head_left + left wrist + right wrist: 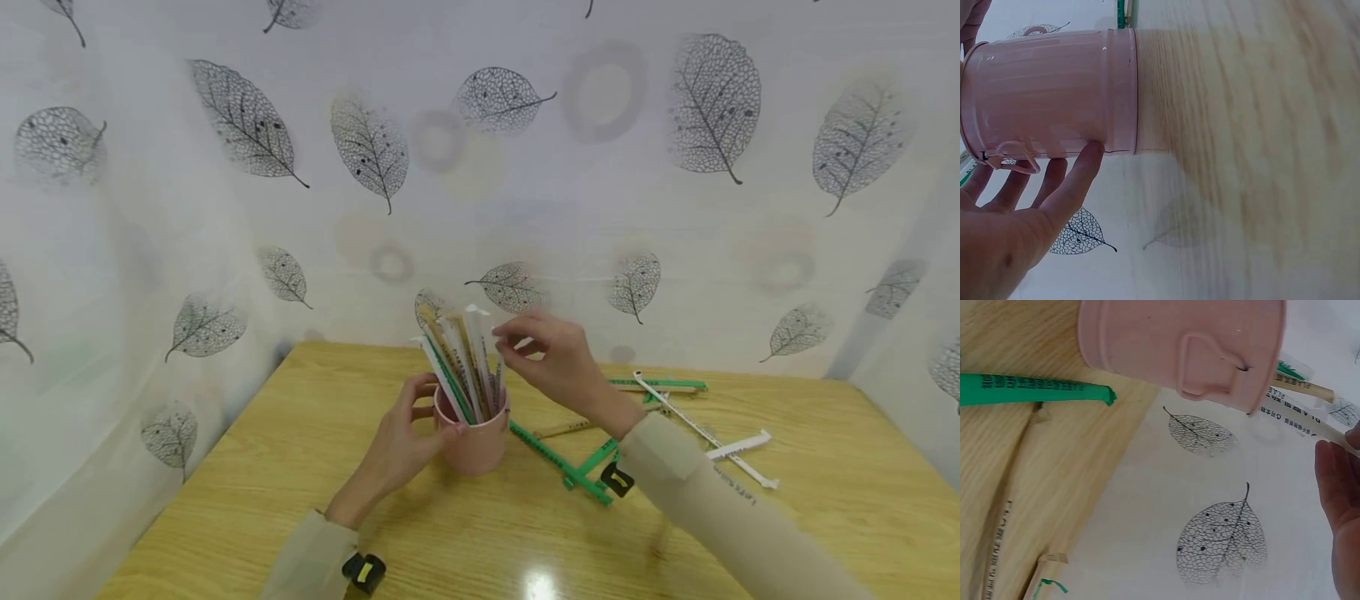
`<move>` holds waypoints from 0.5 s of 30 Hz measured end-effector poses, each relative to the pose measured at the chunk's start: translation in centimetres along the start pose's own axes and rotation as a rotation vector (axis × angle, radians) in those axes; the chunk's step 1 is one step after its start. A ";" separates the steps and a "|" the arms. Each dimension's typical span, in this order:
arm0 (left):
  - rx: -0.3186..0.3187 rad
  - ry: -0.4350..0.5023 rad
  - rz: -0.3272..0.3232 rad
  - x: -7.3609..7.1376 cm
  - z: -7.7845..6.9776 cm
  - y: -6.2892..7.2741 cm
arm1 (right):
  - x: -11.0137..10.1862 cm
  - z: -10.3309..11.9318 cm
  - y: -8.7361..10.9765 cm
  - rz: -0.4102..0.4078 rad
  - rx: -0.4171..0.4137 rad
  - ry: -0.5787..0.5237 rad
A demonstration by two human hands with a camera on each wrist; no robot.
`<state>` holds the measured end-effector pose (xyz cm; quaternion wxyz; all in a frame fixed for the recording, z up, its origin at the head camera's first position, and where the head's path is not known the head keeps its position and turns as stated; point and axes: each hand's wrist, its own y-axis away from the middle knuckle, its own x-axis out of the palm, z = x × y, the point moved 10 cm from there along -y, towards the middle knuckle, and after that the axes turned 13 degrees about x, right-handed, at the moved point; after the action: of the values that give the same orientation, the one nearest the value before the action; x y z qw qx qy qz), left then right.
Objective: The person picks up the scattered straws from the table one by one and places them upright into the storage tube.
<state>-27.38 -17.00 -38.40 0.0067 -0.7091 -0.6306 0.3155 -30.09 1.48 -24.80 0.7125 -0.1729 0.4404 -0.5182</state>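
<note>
A small pink metal pail stands upright on the table, holding several paper-wrapped drinking straws in white, green and tan. My left hand holds the pail's left side, thumb near the front rim; in the left wrist view, fingers touch its wall beside a wire handle. At the pail's upper right, my right hand pinches the top end of a white wrapped straw. The straw's lower end is hidden inside the pail.
Loose wrapped straws, among them a green one and a white one, lie crossed on the wooden table right of the pail. A leaf-patterned curtain hangs behind the table's back edge.
</note>
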 end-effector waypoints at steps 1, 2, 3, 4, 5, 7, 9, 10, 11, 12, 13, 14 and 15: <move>-0.001 0.001 -0.001 0.0 0.0 0.0 | 0.1 -0.2 0.1 0.004 0.007 -0.002; -0.001 0.001 0.000 0.0 0.0 0.0 | 0.2 -0.4 0.2 0.005 0.015 -0.002; -0.003 0.001 -0.001 0.0 0.0 0.0 | 0.3 -0.6 0.3 0.005 0.022 -0.001; -0.005 0.002 0.000 0.0 0.1 0.0 | 0.3 -0.7 0.4 0.004 0.029 -0.002; -0.006 0.002 0.001 0.0 0.1 0.0 | 0.4 -0.8 0.4 0.003 0.037 0.000; -0.009 0.001 -0.001 -0.1 0.1 0.0 | 0.3 -1.0 0.4 -0.003 0.053 0.009; -0.011 0.000 -0.003 -0.1 0.1 0.0 | 0.0 -1.1 0.5 -0.010 0.069 0.033; -0.010 -0.001 -0.003 -0.1 0.1 0.0 | -0.2 -1.1 0.6 -0.011 0.079 0.051; -0.008 -0.003 -0.004 -0.2 0.1 0.0 | -0.4 -1.2 0.8 -0.009 0.087 0.066; -0.005 -0.007 -0.003 -0.2 0.1 0.0 | -0.7 -1.2 1.0 -0.005 0.092 0.086; -0.002 -0.010 -0.001 -0.1 0.1 0.0 | -1.0 -1.2 1.3 0.011 0.101 0.108; 0.001 -0.014 0.001 -0.1 0.1 0.0 | -1.2 -1.3 1.6 0.043 0.116 0.129; 0.004 -0.016 0.003 -0.1 0.1 0.0 | -1.3 -1.4 2.1 0.085 0.130 0.159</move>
<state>-27.47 -17.14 -38.44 0.0029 -0.7074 -0.6289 0.3225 -30.09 3.79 -26.40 0.7065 -0.0657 0.4678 -0.5271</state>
